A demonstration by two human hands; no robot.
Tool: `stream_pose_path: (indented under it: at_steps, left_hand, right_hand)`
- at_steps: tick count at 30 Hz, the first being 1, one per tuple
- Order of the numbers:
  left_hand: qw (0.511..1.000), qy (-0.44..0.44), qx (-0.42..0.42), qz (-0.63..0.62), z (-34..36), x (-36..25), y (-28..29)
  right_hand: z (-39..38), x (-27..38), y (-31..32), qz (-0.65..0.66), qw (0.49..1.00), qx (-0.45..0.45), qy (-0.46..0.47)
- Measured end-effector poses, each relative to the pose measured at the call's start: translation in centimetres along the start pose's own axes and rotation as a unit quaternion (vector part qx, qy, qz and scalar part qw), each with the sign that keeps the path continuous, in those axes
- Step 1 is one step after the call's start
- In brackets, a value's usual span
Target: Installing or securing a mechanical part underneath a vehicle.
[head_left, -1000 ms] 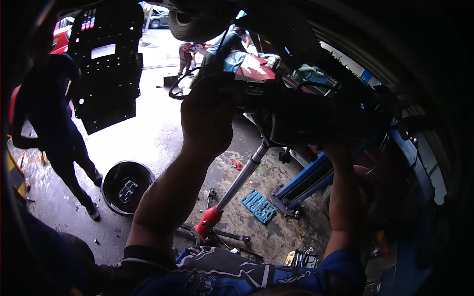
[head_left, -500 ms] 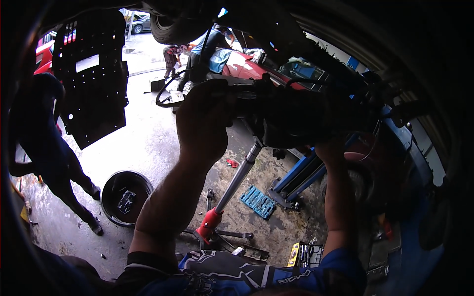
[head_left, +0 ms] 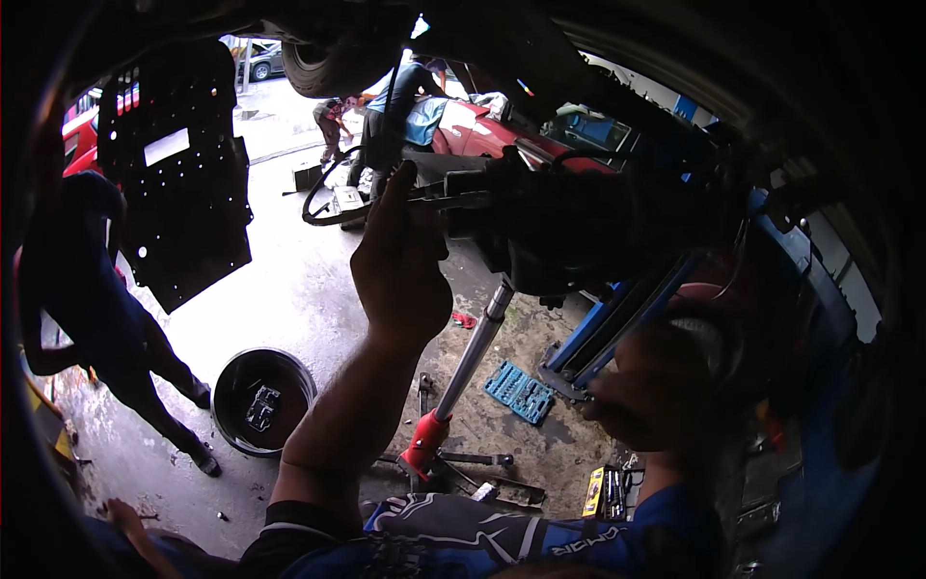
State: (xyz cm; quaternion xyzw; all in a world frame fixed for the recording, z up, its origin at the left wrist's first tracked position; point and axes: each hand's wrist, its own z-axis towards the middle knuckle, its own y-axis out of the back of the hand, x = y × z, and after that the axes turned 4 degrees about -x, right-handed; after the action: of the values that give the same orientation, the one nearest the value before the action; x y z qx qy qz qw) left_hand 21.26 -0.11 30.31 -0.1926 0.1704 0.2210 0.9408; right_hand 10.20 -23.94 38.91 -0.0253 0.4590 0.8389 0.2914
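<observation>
Pale block lettering stands on the blue-and-grey shirt, bottom of frame, right of centre; slanted, only partly legible. Any print on the yellow packaging, lower right of centre, is too small to read.

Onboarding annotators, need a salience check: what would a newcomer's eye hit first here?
Probably the large black perforated panel at upper left, stark against the glare. Next, the slanting silver metal pole with its red base near the centre, below the bulky dark mechanical assembly, where the bare left hand is raised at its left side. Right of the pole, the flat rectangular blue tool case pops from the stained floor.
</observation>
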Motion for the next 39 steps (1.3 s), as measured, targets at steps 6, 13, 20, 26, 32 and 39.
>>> stream_pose_path:
  at_steps: [6,13,20,26,32,39]
  left_hand:
    - [0.986,0.063,-0.037,-0.149,-0.5,0.7,0.4]
    - [0.989,-0.131,-0.011,0.067,0.4,1.1,0.1]
    - [0.997,-0.042,0.016,-0.061,1.1,0.0,0.8]
    - [0.984,-0.172,0.018,0.035,2.5,1.1,1.4]
    - [0.937,-0.254,0.096,0.218,4.0,-0.2,2.6]
    - [0.883,0.263,0.323,-0.216,8.3,-0.5,5.2]
  right_hand:
    - [4.9,0.6,-3.1,0.070,0.983,0.031,0.164]
    - [6.4,2.0,-4.1,-0.030,0.983,0.015,0.180]
    - [11.6,0.9,-6.5,-0.264,0.950,-0.123,0.109]
    - [13.8,-0.3,-5.3,-0.277,0.957,-0.003,0.082]
    - [14.6,-4.9,-5.0,-0.279,0.944,0.011,0.174]
    - [18.0,-2.2,1.0,-0.118,0.973,0.198,0.022]
